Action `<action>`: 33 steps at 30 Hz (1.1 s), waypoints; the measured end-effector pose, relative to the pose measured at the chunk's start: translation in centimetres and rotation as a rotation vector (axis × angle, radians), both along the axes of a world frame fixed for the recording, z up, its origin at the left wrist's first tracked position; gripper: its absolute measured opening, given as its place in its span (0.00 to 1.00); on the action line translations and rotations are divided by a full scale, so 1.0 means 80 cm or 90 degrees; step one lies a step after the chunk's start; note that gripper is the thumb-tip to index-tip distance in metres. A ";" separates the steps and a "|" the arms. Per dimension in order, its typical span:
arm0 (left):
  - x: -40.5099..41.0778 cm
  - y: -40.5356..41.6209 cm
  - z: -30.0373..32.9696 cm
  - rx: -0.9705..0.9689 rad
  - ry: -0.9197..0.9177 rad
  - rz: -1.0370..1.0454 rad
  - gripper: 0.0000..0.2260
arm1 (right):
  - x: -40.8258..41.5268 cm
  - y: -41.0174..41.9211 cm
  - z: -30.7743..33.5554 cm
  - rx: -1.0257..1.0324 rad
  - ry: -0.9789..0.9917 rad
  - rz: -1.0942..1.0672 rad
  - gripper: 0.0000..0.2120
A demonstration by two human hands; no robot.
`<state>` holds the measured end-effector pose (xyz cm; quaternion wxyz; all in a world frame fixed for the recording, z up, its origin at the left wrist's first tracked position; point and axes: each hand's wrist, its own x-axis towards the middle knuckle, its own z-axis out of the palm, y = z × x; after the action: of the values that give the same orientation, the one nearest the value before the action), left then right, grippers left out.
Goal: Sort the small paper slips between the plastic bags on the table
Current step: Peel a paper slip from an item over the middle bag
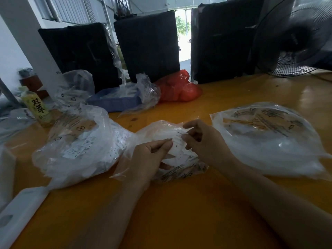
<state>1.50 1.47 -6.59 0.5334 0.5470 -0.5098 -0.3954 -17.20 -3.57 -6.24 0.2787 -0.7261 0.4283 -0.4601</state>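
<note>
While its fingers curl inward, the left hand pinches the near edge of a small paper slip between thumb and forefinger. The right hand pinches the same slip's far edge, fingers bent, forearm reaching in from the lower right. The slip sits over the middle plastic bag on the orange table. Left of that bag lies a fuller bag of slips; right of it, another clear bag. Behind it sits a blue tray.
</note>
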 end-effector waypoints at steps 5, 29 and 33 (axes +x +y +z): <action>-0.001 -0.002 0.002 0.030 0.060 0.030 0.07 | 0.003 0.003 -0.002 0.010 0.008 0.034 0.03; 0.178 -0.004 0.050 -0.338 -0.437 0.613 0.16 | -0.071 -0.027 0.042 -0.149 0.258 -0.397 0.08; 0.195 -0.007 0.041 -0.191 -0.523 0.621 0.13 | -0.107 -0.037 0.043 0.046 0.430 -0.492 0.12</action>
<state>17.13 0.87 -3.28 0.4841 0.7416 -0.4149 0.2086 -25.80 -6.51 -2.83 -0.0408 -0.6131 0.7469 -0.2541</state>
